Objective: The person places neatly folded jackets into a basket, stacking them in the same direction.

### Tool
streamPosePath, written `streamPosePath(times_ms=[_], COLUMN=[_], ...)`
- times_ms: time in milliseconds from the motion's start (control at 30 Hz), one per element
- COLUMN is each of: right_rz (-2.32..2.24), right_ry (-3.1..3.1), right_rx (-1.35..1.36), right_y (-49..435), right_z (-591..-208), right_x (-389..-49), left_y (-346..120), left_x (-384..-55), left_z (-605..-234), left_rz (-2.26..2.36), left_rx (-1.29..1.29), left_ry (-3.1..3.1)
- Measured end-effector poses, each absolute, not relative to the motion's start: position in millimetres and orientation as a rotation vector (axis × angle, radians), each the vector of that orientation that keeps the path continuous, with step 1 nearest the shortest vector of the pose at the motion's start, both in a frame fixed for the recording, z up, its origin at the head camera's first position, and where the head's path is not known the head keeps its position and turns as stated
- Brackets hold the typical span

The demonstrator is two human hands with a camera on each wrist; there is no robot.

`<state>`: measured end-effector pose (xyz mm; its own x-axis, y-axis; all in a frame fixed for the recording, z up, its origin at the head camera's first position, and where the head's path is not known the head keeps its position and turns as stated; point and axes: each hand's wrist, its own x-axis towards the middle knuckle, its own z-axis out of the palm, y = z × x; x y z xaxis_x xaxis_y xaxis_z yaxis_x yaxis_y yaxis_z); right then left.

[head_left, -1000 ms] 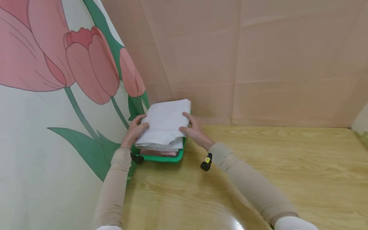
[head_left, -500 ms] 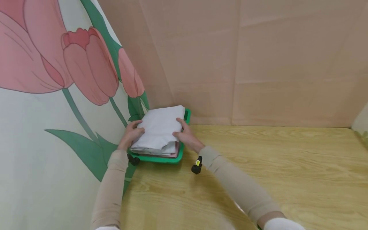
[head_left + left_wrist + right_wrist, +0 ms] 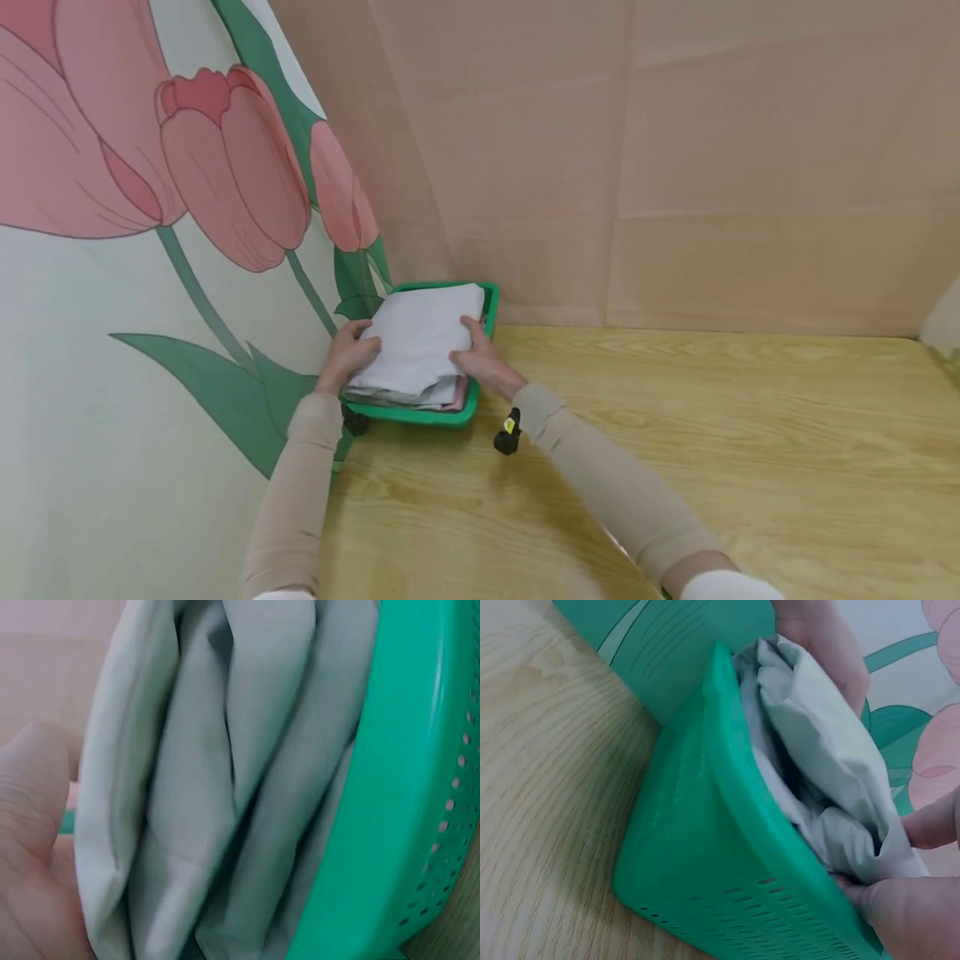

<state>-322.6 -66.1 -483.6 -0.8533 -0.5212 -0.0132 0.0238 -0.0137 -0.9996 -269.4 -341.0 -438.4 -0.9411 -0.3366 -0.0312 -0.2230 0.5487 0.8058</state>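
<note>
A folded white cloth (image 3: 423, 337) lies in a green plastic basket (image 3: 431, 417), its layers stacked up to about the rim. Beneath it, a strip of pink cloth (image 3: 457, 395) shows at the right front corner. My left hand (image 3: 347, 357) holds the white cloth by its left side, thumb on top. On the opposite side my right hand (image 3: 483, 360) grips the edge between thumb and fingers; its thumb (image 3: 919, 915) is close to the basket rim in the right wrist view. Several loose folds (image 3: 247, 750) fill the left wrist view beside the perforated basket wall.
The basket stands on a wood-grain table (image 3: 675, 442), in the corner. A tulip-printed panel (image 3: 217, 275) rises close on its left. Behind it hangs a creased brown-pink sheet (image 3: 675, 167).
Both hands have lowered the white cloth into the basket and shifted slightly left. The basket's back rim, hidden before, now shows. In the last half second there is little movement.
</note>
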Motion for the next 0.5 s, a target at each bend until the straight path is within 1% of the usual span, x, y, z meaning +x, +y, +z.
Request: streamPosePath(times_ms=[233,500], right_rz=[-1.903,-1.857], right_ry=[1.866,1.817], right_rx=[-0.484,-0.44], right_y=[-58.9,-47.0], right_z=[-475.2,-454.6], right_x=[-324.1,-323.7], left_y=[-324.9,-320.4], left_x=[-274.9,-271.4], left_z=[-433.6,-416.7], left_rz=[-1.241,-1.034], left_rx=[0.528,0.458], left_ry=[-2.73,-2.808])
